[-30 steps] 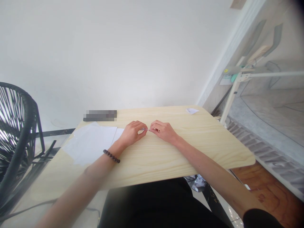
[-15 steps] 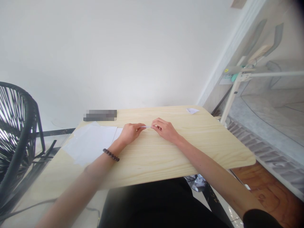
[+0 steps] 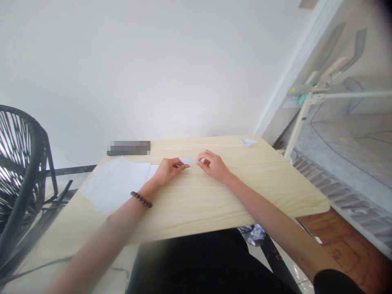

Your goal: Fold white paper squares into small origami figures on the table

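Note:
A small folded piece of white paper (image 3: 187, 161) is held just above the light wooden table (image 3: 214, 200), near its middle. My left hand (image 3: 168, 170), with a dark bead bracelet on the wrist, pinches the paper's left end. My right hand (image 3: 212, 165) pinches its right end with thumb and forefinger, the other fingers curled. Both hands rest close together on the tabletop.
White paper sheets (image 3: 118, 181) lie at the table's left. A dark flat object (image 3: 128, 148) sits at the back edge, and a small folded paper (image 3: 247, 142) at the back right corner. A black wire chair (image 3: 21, 171) stands left; a white stand (image 3: 301, 110) right.
The hands have lifted and turned the small paper, so more of its white face now shows between them. Both hands shifted slightly away from me.

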Motion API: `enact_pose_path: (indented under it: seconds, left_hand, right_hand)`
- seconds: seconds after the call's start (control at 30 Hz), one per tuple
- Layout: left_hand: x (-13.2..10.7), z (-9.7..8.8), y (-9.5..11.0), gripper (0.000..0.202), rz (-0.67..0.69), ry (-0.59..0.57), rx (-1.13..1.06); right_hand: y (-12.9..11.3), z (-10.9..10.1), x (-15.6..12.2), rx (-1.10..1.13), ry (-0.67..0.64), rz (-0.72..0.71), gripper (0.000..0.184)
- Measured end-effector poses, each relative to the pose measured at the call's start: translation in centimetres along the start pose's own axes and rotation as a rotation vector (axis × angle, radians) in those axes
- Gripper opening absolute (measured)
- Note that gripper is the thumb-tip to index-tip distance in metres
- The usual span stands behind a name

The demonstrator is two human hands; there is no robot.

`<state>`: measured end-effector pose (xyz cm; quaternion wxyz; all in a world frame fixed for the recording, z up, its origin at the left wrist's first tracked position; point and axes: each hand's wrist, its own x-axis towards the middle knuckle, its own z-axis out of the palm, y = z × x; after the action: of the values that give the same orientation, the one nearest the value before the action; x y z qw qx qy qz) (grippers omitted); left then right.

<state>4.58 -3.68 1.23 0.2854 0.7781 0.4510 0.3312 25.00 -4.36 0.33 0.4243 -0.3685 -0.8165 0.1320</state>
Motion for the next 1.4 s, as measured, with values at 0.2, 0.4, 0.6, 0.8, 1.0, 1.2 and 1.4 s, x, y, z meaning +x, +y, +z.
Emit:
enact_pose_path:
  seconds: [0.2,0.4,0.6,0.8,1.0,1.2,1.4]
  left_hand:
    - [-0.2,0.1,0.0,0.036,-0.014,-0.035,0.003]
    - [-0.3,0.0,0.5,0.036,0.011,-0.085,0.010]
    - [-0.3,-0.2,0.7,0.035,0.060,-0.051,0.036]
    - [-0.3,0.0,0.2,0.037,0.023,-0.069,0.041]
    - [-0.1,-0.3,0.4,0.046,-0.002,-0.176,-0.262]
    - [0.0,-0.8,0.8,0.049,-0.038,-0.244,-0.359]
    - [-0.3,-0.7,1.0,0.038,0.010,-0.290,-0.297]
  right_hand:
    - [0.0,0.0,0.0,-0.029,-0.030,-0.013,0.015]
    - [0.1,0.0,0.0,-0.051,-0.020,-0.006,0.015]
    - [-0.2,0.0,0.0,-0.054,-0.044,-0.021,0.017]
    - [0.1,-0.1,0.0,-0.061,-0.051,-0.016,0.018]
    - [0.2,-0.2,0.2,-0.099,-0.021,-0.041,0.020]
    - [0.4,-0.3,0.1,-0.174,-0.037,-0.069,0.020]
    - [0.1,-0.6,0.0,-0.154,-0.039,-0.042,0.018]
